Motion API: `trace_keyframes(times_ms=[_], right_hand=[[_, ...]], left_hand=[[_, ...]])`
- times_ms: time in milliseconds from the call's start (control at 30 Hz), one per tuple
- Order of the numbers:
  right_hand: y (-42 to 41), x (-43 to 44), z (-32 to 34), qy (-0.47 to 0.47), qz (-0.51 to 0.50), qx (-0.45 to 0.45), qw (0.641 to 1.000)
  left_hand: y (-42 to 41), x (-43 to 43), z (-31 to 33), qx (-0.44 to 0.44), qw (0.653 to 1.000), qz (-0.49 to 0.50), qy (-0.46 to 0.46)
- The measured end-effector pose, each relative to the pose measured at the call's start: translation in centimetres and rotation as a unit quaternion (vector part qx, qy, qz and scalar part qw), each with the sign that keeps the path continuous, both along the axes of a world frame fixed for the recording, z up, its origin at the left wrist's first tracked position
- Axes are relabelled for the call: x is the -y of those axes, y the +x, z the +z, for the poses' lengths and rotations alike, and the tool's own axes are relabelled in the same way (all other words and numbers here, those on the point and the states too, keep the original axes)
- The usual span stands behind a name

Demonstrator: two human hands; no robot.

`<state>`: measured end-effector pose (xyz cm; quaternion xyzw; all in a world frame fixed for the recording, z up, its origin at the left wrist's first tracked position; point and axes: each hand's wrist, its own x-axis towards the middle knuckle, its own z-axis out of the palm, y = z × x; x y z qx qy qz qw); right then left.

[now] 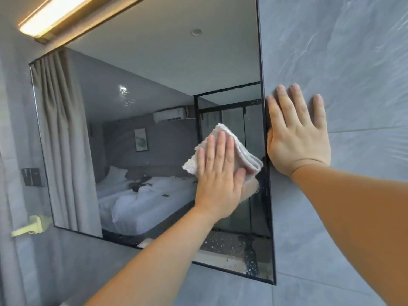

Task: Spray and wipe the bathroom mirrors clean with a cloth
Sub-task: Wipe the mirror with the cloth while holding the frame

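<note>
One folded cloth [241, 149], soft and light, sits flat on the mirror [132, 107] near its right edge. The left hand [218, 177] presses it with straight, close-set fingers, and a flat palm probably suits it best. The right hand [295, 133] rests with fingers spread on the wall [344, 62].

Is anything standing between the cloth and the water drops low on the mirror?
Nothing visible. The left hand presses the cloth on the mirror; bare glass runs down to the drops. The right hand lies on the wall, off the glass.
</note>
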<state>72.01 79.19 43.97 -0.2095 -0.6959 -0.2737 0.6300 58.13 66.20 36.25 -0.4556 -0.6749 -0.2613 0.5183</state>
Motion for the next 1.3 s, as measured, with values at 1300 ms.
trace_keyframes(times_ms=[1300], right_hand=[[0.7, 1.1, 0.3, -0.053, -0.011, 0.054, 0.997]], left_hand=[[-1.0, 1.0, -8.3, -0.270, 0.937, 0.007, -0.222]])
